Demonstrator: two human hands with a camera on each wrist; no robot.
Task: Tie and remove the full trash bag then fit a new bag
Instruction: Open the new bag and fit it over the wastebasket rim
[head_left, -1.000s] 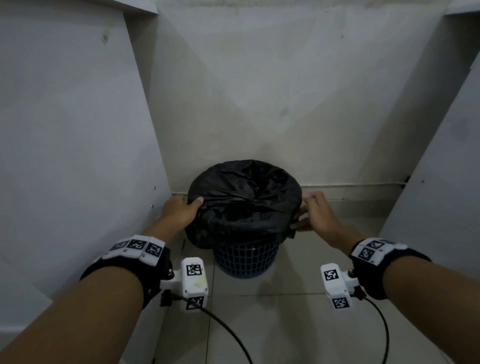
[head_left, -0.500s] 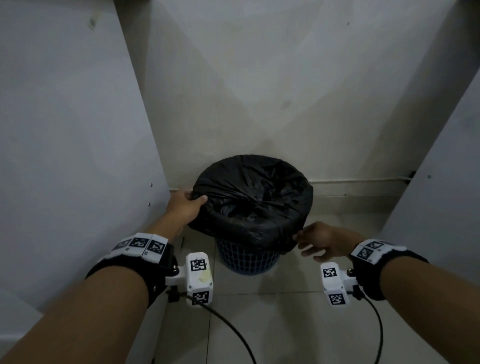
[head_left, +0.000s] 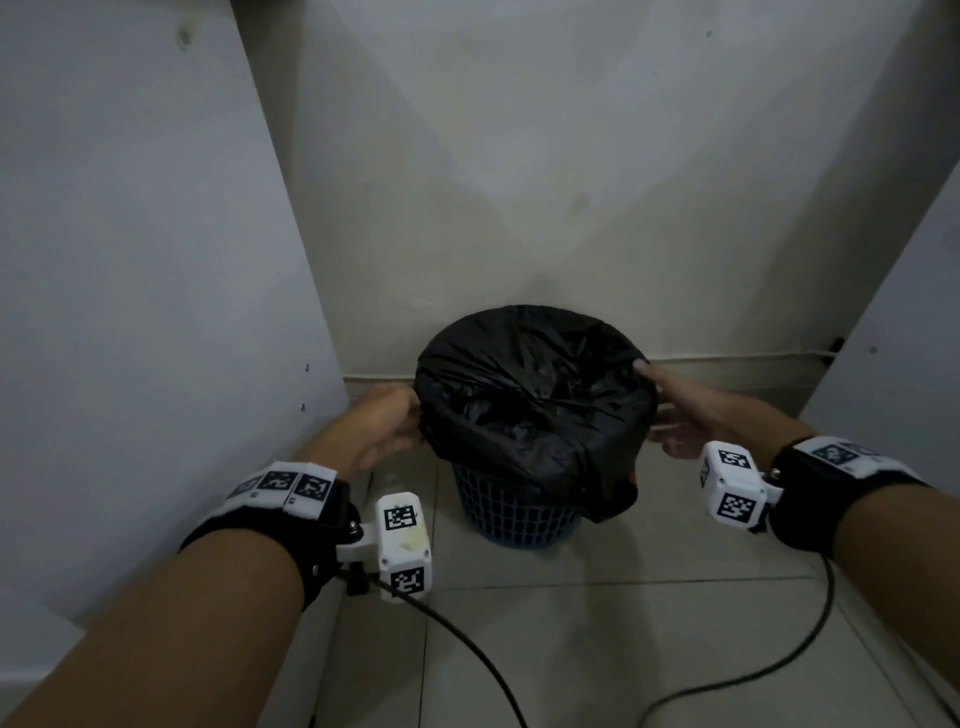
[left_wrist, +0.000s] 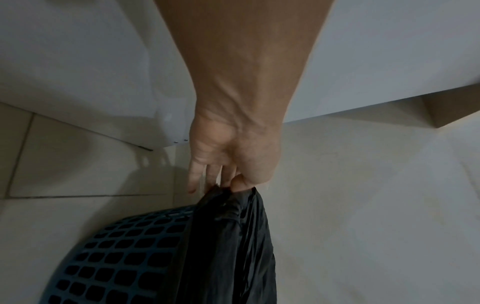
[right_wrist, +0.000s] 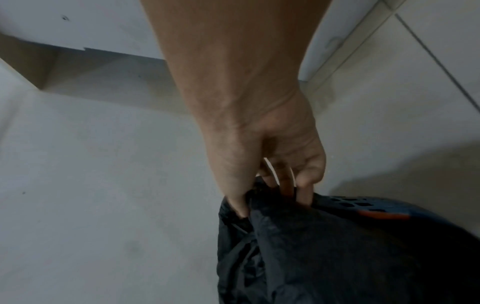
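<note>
Both hands have shifted: left hand (left_wrist: 233, 156) now pinches the trash bag (head_left: 535, 400) edge at the bin (head_left: 514, 512) rim, right hand (right_wrist: 275, 164) grips the opposite edge, so peeling can begin.

Basket (head_left: 511, 514) on the floor (head_left: 649, 623) at centre, wall (head_left: 519, 156) behind at 12 o'clock, trash bag (head_left: 530, 395) in and over it, left hand (head_left: 382, 423) at 9 o'clock, right hand (head_left: 685, 415) at 3 o'clock, both on the bag's edge

We see a pale tiled floor (head_left: 649, 634) carrying a blue lattice-sided waste basket (head_left: 511, 517) that stands against the back wall between two white panels, with black cables (head_left: 737, 686) trailing across the near tiles.
</note>
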